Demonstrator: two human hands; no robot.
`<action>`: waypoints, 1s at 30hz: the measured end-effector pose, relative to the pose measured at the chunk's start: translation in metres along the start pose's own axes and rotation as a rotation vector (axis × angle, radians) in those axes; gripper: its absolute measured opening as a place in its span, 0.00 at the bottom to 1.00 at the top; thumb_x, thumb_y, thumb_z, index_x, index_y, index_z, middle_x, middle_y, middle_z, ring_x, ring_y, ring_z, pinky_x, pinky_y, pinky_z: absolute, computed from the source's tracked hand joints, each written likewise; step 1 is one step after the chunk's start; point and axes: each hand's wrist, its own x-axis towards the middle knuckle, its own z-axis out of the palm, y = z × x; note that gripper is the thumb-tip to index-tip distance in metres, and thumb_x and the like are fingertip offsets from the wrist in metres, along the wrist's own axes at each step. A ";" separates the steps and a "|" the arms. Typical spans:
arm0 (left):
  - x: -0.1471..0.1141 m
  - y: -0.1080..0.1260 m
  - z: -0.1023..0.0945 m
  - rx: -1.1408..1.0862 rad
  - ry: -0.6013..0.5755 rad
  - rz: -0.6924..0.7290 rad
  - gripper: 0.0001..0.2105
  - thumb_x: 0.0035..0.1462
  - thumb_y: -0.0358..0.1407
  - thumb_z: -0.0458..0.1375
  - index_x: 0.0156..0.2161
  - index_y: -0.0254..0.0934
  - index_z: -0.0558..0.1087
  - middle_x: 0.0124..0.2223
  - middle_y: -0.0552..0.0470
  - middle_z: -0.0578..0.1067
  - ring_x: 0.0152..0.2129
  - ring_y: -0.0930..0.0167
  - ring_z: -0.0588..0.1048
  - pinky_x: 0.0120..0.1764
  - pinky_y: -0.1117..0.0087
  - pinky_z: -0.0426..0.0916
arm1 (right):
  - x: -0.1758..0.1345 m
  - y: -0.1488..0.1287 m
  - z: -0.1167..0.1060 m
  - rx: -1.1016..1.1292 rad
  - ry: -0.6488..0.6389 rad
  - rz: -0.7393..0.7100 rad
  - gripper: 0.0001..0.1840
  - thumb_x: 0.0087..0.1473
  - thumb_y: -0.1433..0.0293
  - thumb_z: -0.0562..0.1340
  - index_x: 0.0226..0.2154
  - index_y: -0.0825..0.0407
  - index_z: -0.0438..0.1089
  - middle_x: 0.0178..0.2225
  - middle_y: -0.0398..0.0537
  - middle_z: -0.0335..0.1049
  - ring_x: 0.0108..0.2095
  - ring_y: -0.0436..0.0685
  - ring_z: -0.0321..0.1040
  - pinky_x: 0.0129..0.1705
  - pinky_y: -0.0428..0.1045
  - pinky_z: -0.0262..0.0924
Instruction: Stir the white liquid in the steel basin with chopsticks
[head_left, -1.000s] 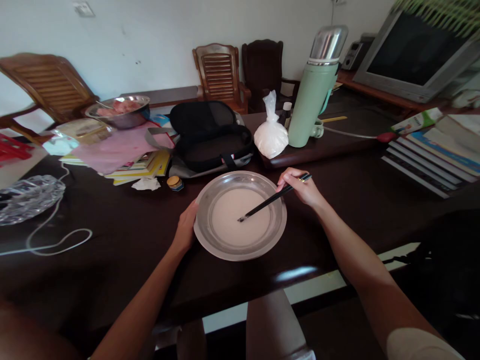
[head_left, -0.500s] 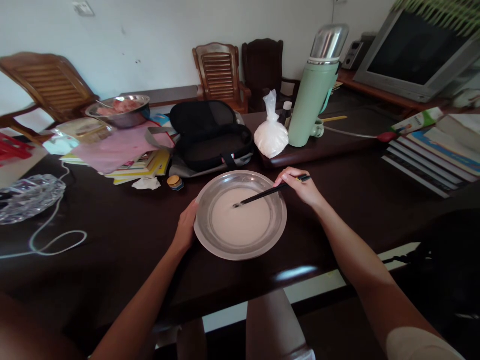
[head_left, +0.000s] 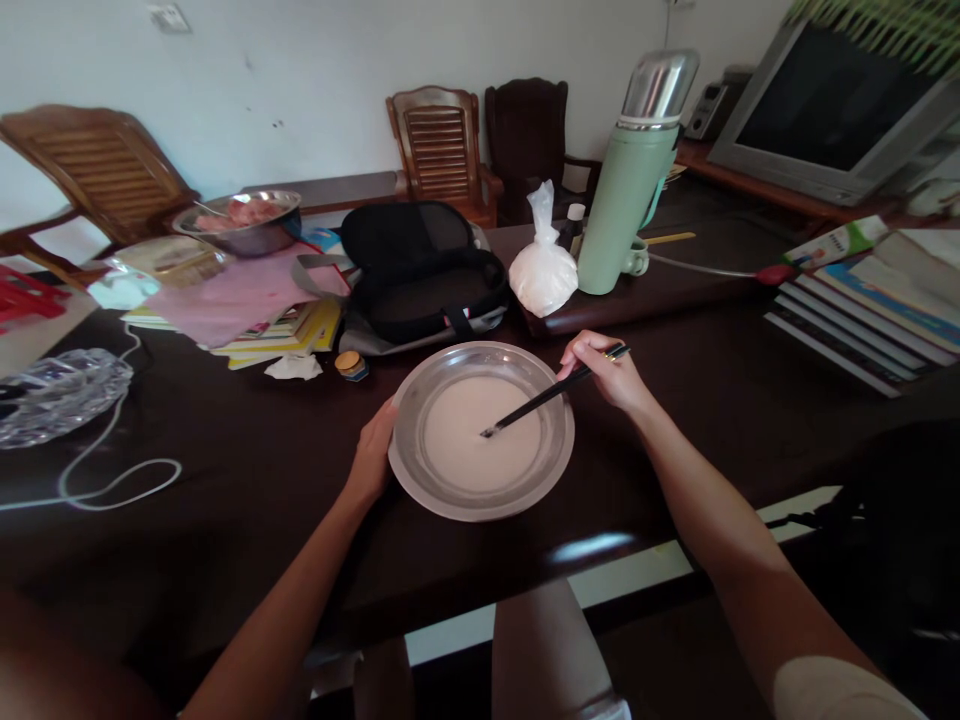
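Note:
A wide, shallow metal bowl (head_left: 556, 455) stands on the dark table in front of me. It holds a milky, off-white liquid (head_left: 465, 445). My left hand (head_left: 373, 452) grips the bowl's left rim, its fingertips partly hidden by the edge. Black chopsticks (head_left: 536, 402) are pinched in my right hand (head_left: 600, 368), over the bowl's right rim. They slant down to the left, with their tips dipped in the liquid near the middle.
Behind the bowl lies an open black case (head_left: 427, 275). To its right stand a tied bag of white powder (head_left: 544, 280) and a green thermos (head_left: 626, 210). Books (head_left: 847, 320) are stacked at the right. A bowl of raw meat (head_left: 277, 235) sits back left; a cable (head_left: 120, 500) lies left.
My right hand has shifted slightly right, and the chopstick tips have moved right and a little toward me through the liquid. My left hand and the bowl stay put.

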 end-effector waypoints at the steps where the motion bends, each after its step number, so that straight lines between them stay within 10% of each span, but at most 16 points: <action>1: 0.000 0.000 0.000 -0.004 0.000 0.000 0.26 0.62 0.49 0.48 0.57 0.33 0.72 0.59 0.44 0.72 0.57 0.57 0.66 0.60 0.58 0.57 | 0.000 0.000 0.000 0.007 -0.026 0.009 0.20 0.54 0.50 0.63 0.27 0.50 0.74 0.22 0.43 0.76 0.25 0.55 0.75 0.33 0.50 0.68; 30: 0.000 -0.002 -0.001 -0.007 -0.009 0.012 0.26 0.63 0.48 0.48 0.58 0.34 0.71 0.60 0.45 0.71 0.57 0.57 0.66 0.60 0.57 0.57 | 0.001 0.002 0.001 0.031 0.016 -0.055 0.17 0.57 0.55 0.63 0.26 0.49 0.75 0.23 0.42 0.77 0.26 0.53 0.75 0.34 0.48 0.66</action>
